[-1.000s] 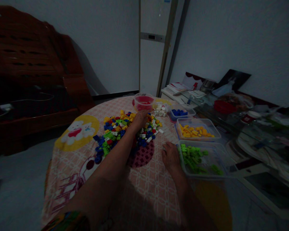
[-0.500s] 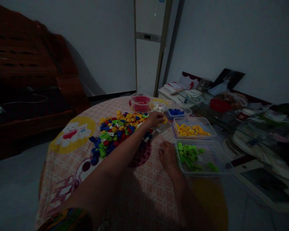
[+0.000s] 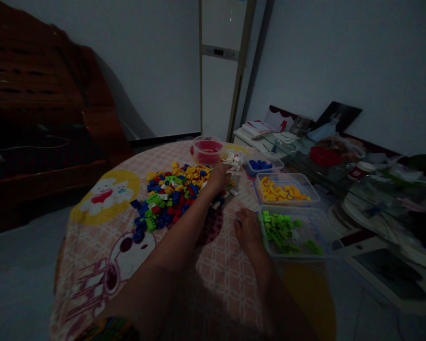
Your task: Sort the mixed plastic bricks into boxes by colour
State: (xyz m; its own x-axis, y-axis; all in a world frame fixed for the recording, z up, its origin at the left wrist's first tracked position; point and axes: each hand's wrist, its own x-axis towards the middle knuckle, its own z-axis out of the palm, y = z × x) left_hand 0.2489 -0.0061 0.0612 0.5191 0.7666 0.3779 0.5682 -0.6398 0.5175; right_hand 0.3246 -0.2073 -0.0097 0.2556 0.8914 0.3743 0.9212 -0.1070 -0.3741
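Note:
My left hand (image 3: 219, 176) reaches over the right edge of a heap of mixed toy building bricks (image 3: 170, 196) in blue, red, green, yellow and white. Its fingers look slightly apart, and I make out no brick in them; the fingertips are dim. Resting on the tablecloth, my right hand (image 3: 247, 228) lies loosely spread with nothing in it, beside the box of green bricks (image 3: 279, 231). Behind that box stands one with yellow bricks (image 3: 282, 190). Further back is a box of blue bricks (image 3: 260, 165), with white bricks (image 3: 234, 160) to its left.
A round tub with red contents (image 3: 208, 150) stands at the table's far edge. The pink patterned tablecloth (image 3: 220, 284) covers the round table. To the right, a cluttered glass-topped stand (image 3: 294, 149) holds papers and bags. A wooden bench (image 3: 46, 94) is at the left.
My left hand has moved left, from near the boxes back over the heap. A yellow brick now shows higher at the left of the yellow box. My right hand stays put.

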